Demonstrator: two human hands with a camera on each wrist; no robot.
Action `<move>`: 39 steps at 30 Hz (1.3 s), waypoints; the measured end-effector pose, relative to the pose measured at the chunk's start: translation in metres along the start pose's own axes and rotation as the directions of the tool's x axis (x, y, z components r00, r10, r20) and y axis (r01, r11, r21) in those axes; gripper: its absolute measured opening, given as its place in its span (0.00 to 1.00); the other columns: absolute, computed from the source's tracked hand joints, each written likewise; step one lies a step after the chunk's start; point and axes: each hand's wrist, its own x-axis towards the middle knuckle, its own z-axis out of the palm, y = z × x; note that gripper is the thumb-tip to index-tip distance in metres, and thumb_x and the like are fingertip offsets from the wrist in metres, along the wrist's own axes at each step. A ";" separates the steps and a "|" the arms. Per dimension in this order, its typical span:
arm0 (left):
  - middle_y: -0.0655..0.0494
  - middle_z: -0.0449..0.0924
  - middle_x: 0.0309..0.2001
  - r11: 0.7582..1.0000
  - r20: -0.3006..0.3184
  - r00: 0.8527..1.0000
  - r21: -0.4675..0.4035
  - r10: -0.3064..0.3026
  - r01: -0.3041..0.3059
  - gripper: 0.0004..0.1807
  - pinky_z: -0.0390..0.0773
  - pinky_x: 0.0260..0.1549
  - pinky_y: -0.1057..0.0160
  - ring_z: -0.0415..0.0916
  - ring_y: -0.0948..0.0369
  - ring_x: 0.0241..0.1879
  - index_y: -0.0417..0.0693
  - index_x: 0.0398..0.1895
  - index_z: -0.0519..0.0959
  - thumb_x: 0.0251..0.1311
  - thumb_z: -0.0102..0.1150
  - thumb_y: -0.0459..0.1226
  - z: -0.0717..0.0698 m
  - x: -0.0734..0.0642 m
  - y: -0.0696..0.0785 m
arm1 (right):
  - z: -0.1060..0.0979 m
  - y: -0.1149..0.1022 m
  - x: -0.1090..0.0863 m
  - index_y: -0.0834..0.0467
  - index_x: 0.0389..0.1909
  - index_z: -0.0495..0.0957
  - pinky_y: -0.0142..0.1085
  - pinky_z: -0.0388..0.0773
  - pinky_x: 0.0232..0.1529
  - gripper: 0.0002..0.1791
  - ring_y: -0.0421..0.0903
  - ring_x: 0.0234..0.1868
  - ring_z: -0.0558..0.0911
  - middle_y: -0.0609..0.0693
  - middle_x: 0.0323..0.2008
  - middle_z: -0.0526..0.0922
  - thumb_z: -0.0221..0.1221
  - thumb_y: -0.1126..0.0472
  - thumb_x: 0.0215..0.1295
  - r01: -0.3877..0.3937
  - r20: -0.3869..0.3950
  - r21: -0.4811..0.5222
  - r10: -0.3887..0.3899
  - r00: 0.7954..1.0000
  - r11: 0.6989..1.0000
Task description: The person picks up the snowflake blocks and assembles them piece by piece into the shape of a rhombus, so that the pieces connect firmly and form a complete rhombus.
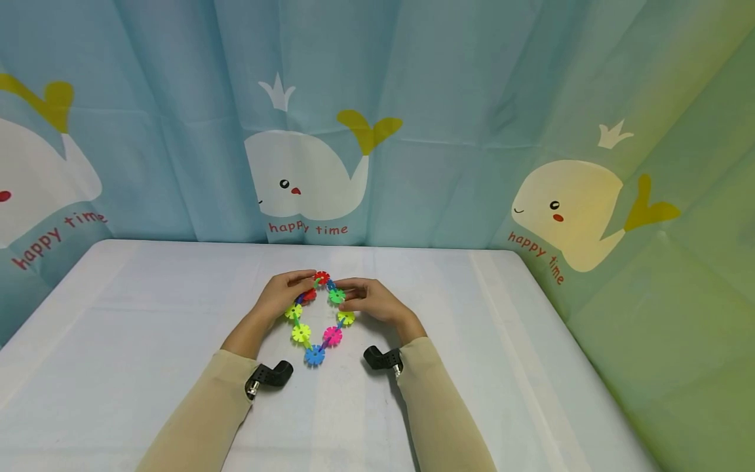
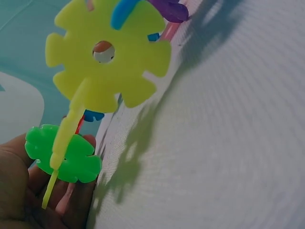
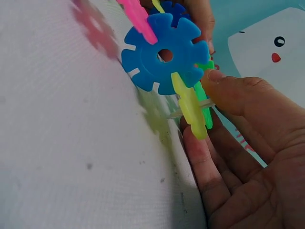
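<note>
Notched plastic snowflake discs, slotted edge to edge, form a loop above the white table, with a blue disc (image 1: 314, 355) at its near end. My left hand (image 1: 277, 296) grips the far left part of the loop, around the red discs (image 1: 322, 278). On the other side, my right hand (image 1: 374, 300) pinches the loop by a green disc (image 1: 337, 296), thumb against it in the right wrist view. A large yellow disc (image 2: 128, 52) fills the top of the left wrist view. Another blue disc (image 3: 143, 52) stands close to the right thumb.
The white table (image 1: 507, 393) reaches back to a blue curtain (image 1: 448, 131) with whale prints. A green curtain (image 1: 678, 341) hangs along the right edge. Black wrist mounts (image 1: 276, 374) stick out from both sleeves near the loop.
</note>
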 end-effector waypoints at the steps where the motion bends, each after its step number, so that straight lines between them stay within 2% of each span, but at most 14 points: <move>1: 0.47 0.70 0.68 1.000 0.001 1.000 0.000 0.000 0.000 0.25 0.58 0.70 0.43 0.60 0.48 0.71 0.52 0.66 0.74 0.70 0.55 0.49 0.000 0.000 0.000 | 0.000 0.000 0.000 0.54 0.63 0.76 0.39 0.76 0.58 0.27 0.46 0.55 0.79 0.50 0.62 0.78 0.66 0.61 0.61 0.006 0.002 0.002 -0.006 1.000 1.000; 10: 0.44 0.72 0.66 0.999 0.013 1.000 0.040 0.024 -0.024 0.24 0.60 0.69 0.42 0.64 0.46 0.68 0.50 0.67 0.74 0.72 0.52 0.48 0.002 0.002 -0.002 | 0.000 0.002 0.000 0.56 0.64 0.75 0.37 0.77 0.57 0.27 0.47 0.55 0.79 0.53 0.63 0.77 0.65 0.62 0.64 0.052 0.026 0.012 -0.052 0.998 0.999; 16: 0.44 0.71 0.67 0.999 0.013 1.000 0.047 0.014 -0.015 0.24 0.58 0.69 0.41 0.62 0.47 0.70 0.51 0.66 0.74 0.71 0.53 0.49 0.002 0.003 -0.002 | 0.000 0.002 0.001 0.54 0.66 0.73 0.39 0.75 0.60 0.29 0.46 0.56 0.79 0.53 0.63 0.76 0.65 0.63 0.63 0.029 0.026 0.047 -0.031 0.999 0.998; 22: 0.45 0.74 0.64 0.998 0.023 1.000 0.056 0.005 -0.007 0.24 0.60 0.68 0.41 0.65 0.47 0.68 0.52 0.65 0.75 0.70 0.54 0.49 0.001 0.001 -0.001 | -0.001 0.003 0.001 0.56 0.66 0.73 0.39 0.75 0.60 0.30 0.48 0.56 0.79 0.54 0.65 0.75 0.65 0.65 0.62 0.036 0.047 0.068 -0.039 0.998 0.997; 27: 0.45 0.74 0.64 0.999 0.028 1.000 0.054 0.000 -0.001 0.24 0.61 0.68 0.42 0.65 0.48 0.68 0.51 0.66 0.75 0.70 0.54 0.48 0.000 0.001 -0.002 | -0.001 0.005 0.001 0.57 0.66 0.73 0.37 0.76 0.58 0.29 0.46 0.54 0.79 0.54 0.65 0.75 0.65 0.66 0.63 0.057 0.055 0.060 -0.061 0.997 0.997; 32: 0.44 0.75 0.63 0.997 0.033 0.999 0.067 0.025 -0.027 0.24 0.63 0.67 0.44 0.67 0.48 0.66 0.49 0.66 0.74 0.71 0.54 0.47 0.000 0.001 -0.002 | 0.000 0.005 0.002 0.58 0.66 0.73 0.34 0.77 0.56 0.28 0.45 0.53 0.79 0.54 0.65 0.75 0.64 0.65 0.64 0.075 0.066 0.038 -0.077 0.995 0.996; 39: 0.43 0.75 0.63 0.994 0.043 0.998 0.104 0.037 -0.041 0.23 0.62 0.67 0.43 0.67 0.47 0.66 0.48 0.65 0.75 0.71 0.53 0.47 0.000 0.001 -0.002 | 0.000 0.002 0.001 0.58 0.66 0.73 0.34 0.77 0.56 0.29 0.43 0.51 0.79 0.53 0.64 0.76 0.65 0.64 0.64 0.062 0.065 0.016 -0.063 0.996 0.998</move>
